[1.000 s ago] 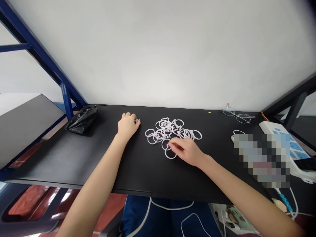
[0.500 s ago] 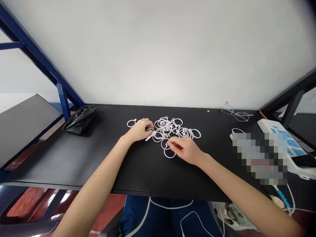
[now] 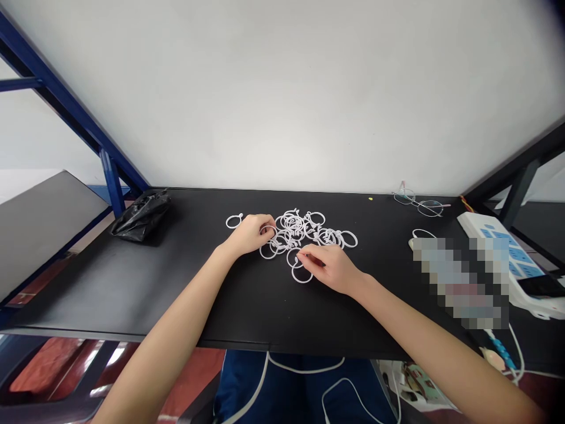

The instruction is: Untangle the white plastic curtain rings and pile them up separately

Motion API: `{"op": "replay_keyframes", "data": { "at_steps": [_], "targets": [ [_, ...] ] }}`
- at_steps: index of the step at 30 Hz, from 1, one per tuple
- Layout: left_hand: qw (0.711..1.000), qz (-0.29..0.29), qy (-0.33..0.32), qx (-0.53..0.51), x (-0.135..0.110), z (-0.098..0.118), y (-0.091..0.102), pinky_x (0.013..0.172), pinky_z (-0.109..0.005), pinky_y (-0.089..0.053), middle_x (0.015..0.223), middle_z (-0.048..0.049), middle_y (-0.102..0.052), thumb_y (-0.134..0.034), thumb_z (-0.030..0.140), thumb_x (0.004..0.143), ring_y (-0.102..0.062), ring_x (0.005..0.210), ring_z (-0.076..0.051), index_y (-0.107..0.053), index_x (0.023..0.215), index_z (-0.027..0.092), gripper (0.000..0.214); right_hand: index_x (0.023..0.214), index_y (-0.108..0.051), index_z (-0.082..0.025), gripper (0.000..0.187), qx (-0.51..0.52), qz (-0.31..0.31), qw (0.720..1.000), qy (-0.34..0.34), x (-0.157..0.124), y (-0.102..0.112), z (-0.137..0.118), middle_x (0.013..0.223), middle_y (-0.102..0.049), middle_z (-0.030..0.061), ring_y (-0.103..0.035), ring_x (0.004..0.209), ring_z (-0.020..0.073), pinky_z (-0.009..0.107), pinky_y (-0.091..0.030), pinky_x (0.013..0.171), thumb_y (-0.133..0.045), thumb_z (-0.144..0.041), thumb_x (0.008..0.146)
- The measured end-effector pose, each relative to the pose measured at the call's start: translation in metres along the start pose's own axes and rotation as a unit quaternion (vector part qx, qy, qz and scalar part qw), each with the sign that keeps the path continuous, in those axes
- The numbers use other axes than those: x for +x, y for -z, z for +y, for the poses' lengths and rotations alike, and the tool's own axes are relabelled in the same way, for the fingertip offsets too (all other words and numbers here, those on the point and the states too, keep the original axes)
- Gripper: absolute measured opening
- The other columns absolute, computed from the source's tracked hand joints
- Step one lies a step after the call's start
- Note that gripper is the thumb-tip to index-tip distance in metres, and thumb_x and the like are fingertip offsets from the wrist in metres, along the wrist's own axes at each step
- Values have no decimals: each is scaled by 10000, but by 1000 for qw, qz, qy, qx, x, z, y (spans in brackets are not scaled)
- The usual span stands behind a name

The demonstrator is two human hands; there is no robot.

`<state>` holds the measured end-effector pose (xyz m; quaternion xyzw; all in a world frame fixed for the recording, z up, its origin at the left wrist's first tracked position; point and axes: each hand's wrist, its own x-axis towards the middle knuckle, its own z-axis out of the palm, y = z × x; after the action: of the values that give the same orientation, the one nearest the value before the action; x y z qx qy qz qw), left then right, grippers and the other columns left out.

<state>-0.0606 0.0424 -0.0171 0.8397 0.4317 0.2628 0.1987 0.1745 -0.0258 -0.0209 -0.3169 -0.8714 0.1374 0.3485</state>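
A loose pile of white curtain rings [image 3: 293, 224], with small eyelets on them, lies on the black desk [image 3: 256, 312]. At the pile's left edge my left hand [image 3: 251, 234] has its fingers curled round a white ring [image 3: 267, 257]; its fingertips are partly hidden. My right hand [image 3: 331, 264], at the pile's near side, pinches thumb and finger together at the join of two rings, the lower ring [image 3: 302, 282] lying toward me. A lone ring [image 3: 228, 224] rests just left of my left hand.
A crumpled black plastic bag [image 3: 142, 216] lies at the desk's left. Toward the right are eyeglasses [image 3: 429, 207], a blurred-out phone-like object [image 3: 463, 282] and a white power strip [image 3: 489, 227] with a dark device on it. A white cable [image 3: 260, 388] hangs below the front edge.
By my left hand, a ring seen edge-on now lies flatter, its loop showing below the fingers. My right hand keeps its pinch in nearly the same place. The view has shifted slightly.
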Motion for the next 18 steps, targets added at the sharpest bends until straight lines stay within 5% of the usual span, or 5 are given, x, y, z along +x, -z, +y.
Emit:
{"op": "replay_keyframes", "data": {
  "at_steps": [9,18],
  "targets": [
    [989,47,49,-132,3,3,1,628,-249,-448,692,-2,-635,-530,225,801,-551,629,-121,-640,847,150,141,823,-593,-179,189,0,-3,1000,-3,1,1,-2,562,-537,-39,-446,455,71,197,-354,481,-475,-238,958],
    [936,41,69,-342,5,12,3,686,-245,-517,799,-29,-647,-680,378,787,-596,679,-109,-645,879,130,266,823,-595,-179,188,11,-12,1000,-19,0,0,-2,572,-543,-33,-459,467,75,197,-367,497,-480,-245,957]
  ]
}}
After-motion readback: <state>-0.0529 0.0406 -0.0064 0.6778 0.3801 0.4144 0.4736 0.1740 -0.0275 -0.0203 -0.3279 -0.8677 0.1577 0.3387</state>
